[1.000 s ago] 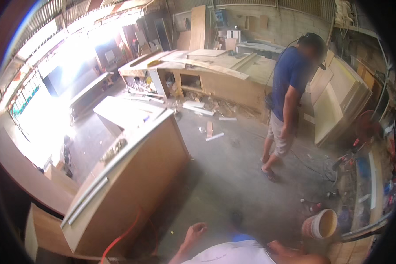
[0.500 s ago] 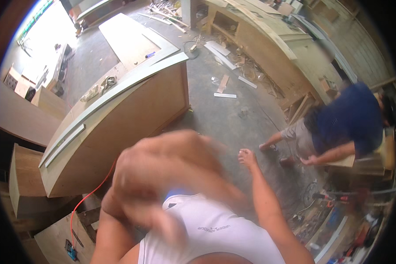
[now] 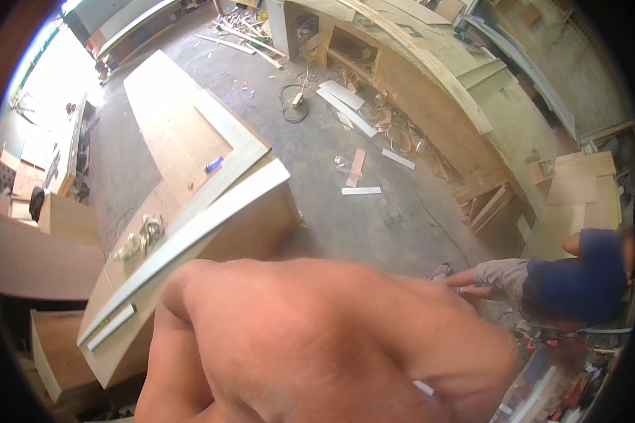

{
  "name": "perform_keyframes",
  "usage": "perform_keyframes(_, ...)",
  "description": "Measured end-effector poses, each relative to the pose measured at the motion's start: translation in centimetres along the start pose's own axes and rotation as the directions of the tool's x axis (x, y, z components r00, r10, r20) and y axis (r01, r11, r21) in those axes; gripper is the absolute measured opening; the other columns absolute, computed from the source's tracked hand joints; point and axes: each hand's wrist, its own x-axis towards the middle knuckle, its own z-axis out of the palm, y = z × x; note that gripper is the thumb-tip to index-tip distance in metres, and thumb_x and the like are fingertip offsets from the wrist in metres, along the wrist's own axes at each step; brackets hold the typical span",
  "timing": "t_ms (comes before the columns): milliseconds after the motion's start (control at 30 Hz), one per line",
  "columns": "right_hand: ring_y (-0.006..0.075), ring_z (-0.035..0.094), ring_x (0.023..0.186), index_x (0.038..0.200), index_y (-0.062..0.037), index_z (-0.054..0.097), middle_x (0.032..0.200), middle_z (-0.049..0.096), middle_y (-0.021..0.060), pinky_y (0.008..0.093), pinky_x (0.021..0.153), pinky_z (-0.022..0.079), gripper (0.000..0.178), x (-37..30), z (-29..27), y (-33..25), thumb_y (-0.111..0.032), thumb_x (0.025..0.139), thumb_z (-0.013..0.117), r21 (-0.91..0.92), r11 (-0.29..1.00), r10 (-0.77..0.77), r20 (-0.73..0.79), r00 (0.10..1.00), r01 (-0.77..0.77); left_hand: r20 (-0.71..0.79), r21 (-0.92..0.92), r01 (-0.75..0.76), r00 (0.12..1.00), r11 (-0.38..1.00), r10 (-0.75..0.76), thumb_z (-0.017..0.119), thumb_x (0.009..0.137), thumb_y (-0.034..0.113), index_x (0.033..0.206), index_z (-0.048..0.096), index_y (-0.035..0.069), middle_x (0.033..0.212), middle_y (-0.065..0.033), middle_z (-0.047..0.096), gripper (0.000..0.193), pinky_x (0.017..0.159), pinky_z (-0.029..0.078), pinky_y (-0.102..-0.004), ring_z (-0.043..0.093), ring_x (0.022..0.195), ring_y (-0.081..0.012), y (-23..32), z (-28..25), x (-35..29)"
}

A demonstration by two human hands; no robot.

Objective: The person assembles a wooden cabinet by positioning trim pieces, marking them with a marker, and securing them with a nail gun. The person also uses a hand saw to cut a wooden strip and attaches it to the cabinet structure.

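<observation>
Very close to the camera, my left hand (image 3: 310, 338) and its bent arm cover much of the lower part of the head view. Its fingers are smeared and partly out of sight, so I cannot see whether it holds anything. My right hand does not show. Beyond the left hand stands a curved plywood counter (image 3: 257, 215), with a long white strip (image 3: 212, 215) along its top edge. A short white strip (image 3: 113, 326) lies near the counter's near end. Further up are a crumpled pale cloth bundle (image 3: 144, 236) and a small blue object (image 3: 214, 164).
At the right, a co-worker in a blue shirt (image 3: 578, 278) bends over beside cluttered tools and offcuts. Loose boards (image 3: 356, 168) and strips lie on the concrete floor (image 3: 317, 225). A black cord with a socket (image 3: 298, 101) rests farther back. A long plywood bench (image 3: 423, 106) runs along the right.
My left hand has come closer to the camera and spread across the lower view. My right hand, earlier a loose fist, has gone from sight. The view has shifted; the co-worker bends lower.
</observation>
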Motion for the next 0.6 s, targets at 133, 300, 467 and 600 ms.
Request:
perform_keyframes(133,0.0178,0.06,0.059,0.096,-0.0107,0.066,0.074,0.062,0.0037,0.0349,0.05,0.05,0.01,1.3,3.1,-3.2,-0.02,0.093,0.062,0.076,0.994,0.08,0.029,0.996,-0.082,0.102,0.052,0.043,0.994,0.998,-0.048,0.072,0.087,0.038,0.096,0.075,0.001,0.087,-0.0091,0.067,0.039,0.09,0.049,-0.0386,0.064,0.087,-0.0223,-7.1,-4.5,3.6)
perform_keyframes(300,0.0178,0.06,0.058,0.095,-0.0122,0.066,0.074,0.061,0.0034,0.0341,0.048,0.049,0.009,8.6,5.3,-16.5,-0.019,0.092,0.061,-0.007,0.999,0.054,0.147,0.988,-0.053,0.119,0.196,0.149,0.978,0.969,-0.174,0.073,0.087,0.035,0.097,0.075,0.001,0.087,-0.0088,0.066,0.035,0.088,0.049,-0.038,0.064,0.086,-0.0221,-14.5,-8.7,9.2)
perform_keyframes(467,0.0177,0.059,0.057,0.095,-0.0136,0.065,0.073,0.06,0.0032,0.0334,0.046,0.049,0.007,16.6,1.2,-37.7,-0.018,0.092,0.061,0.196,0.973,-0.154,0.171,0.973,0.12,0.12,0.262,0.231,0.956,0.937,-0.269,0.073,0.086,0.031,0.097,0.075,0.001,0.087,-0.0084,0.066,0.032,0.086,0.049,-0.0374,0.063,0.086,-0.0218,-21.4,-15.2,15.7)
perform_keyframes(600,0.0183,0.058,0.055,0.104,-0.0103,0.06,0.079,0.062,0.0057,0.0308,0.046,0.05,0.012,18.7,-0.8,-55.3,-0.016,0.093,0.06,0.318,0.874,-0.421,0.114,0.9,0.368,0.103,0.28,0.28,0.942,0.918,-0.319,0.074,0.086,0.029,0.097,0.075,0.001,0.087,-0.0082,0.065,0.029,0.085,0.049,-0.0369,0.063,0.085,-0.0216,-25.8,-21.1,19.5)
